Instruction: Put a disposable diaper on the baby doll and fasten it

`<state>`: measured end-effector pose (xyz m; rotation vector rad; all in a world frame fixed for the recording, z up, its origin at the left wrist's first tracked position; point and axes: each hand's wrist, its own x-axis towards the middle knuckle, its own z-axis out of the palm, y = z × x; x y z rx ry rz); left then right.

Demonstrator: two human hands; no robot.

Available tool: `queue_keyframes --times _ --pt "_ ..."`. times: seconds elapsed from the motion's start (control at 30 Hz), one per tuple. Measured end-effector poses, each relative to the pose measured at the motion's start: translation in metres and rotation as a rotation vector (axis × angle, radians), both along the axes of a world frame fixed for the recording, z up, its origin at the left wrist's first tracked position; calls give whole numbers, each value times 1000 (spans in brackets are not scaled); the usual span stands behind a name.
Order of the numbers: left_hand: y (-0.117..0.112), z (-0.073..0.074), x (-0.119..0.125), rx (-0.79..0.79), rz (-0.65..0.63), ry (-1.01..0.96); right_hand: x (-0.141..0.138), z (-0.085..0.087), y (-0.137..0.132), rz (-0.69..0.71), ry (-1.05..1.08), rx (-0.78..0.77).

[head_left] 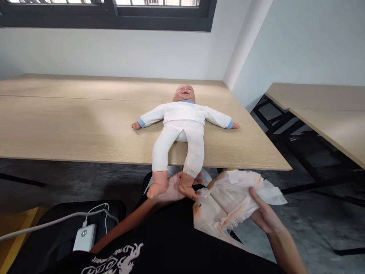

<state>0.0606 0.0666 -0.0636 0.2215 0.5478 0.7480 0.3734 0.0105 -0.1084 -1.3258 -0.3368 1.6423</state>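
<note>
A baby doll (182,121) in a white suit with blue cuffs lies on its back on the wooden table (71,125), arms spread, legs hanging over the front edge. My left hand (171,190) is under the doll's bare feet, fingers wrapped round the ankles. My right hand (264,215) holds a crumpled white diaper (230,201) with orange stains, just right of the doll's feet and below the table edge.
A white power bank (84,236) with cables lies on a black bag (51,232) at lower left. A second wooden table (327,110) stands to the right across a gap with black frames. A window (114,13) runs along the far wall.
</note>
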Motion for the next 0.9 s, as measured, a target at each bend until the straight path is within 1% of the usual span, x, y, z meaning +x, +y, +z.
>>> queue_keyframes --times 0.07,0.13,0.23,0.3,0.37,0.4,0.5,0.57,0.63,0.73,0.83,0.87,0.9 --pt "-4 2 -7 36 44 -28 2 16 3 -59 -6 -12" --pt "-7 6 -12 84 50 -37 6 31 6 -146 -25 -37" --pt "-8 11 -16 174 62 -34 11 50 12 -344 -58 -67" --pt "-6 11 -17 216 79 -108 15 61 18 -460 -75 -42" --pt "-2 11 -16 218 50 -210 17 74 26 -512 -63 2" --pt "-1 11 -16 210 25 -250 16 80 32 -507 -51 23" --pt "4 20 -14 193 -29 -308 13 98 48 -429 -51 5" --pt "5 33 -12 192 -44 -331 9 106 58 -339 -92 -62" --pt "7 48 -8 184 -47 -341 1 108 65 -206 -105 -131" --pt "12 71 1 154 -32 -358 -21 105 73 69 -49 -178" --pt "19 88 13 160 -35 -371 -53 97 85 336 34 -141" --pt "21 92 17 175 -42 -365 -65 92 91 390 53 -102" --pt "23 95 20 188 -47 -358 -76 87 98 402 75 -50"
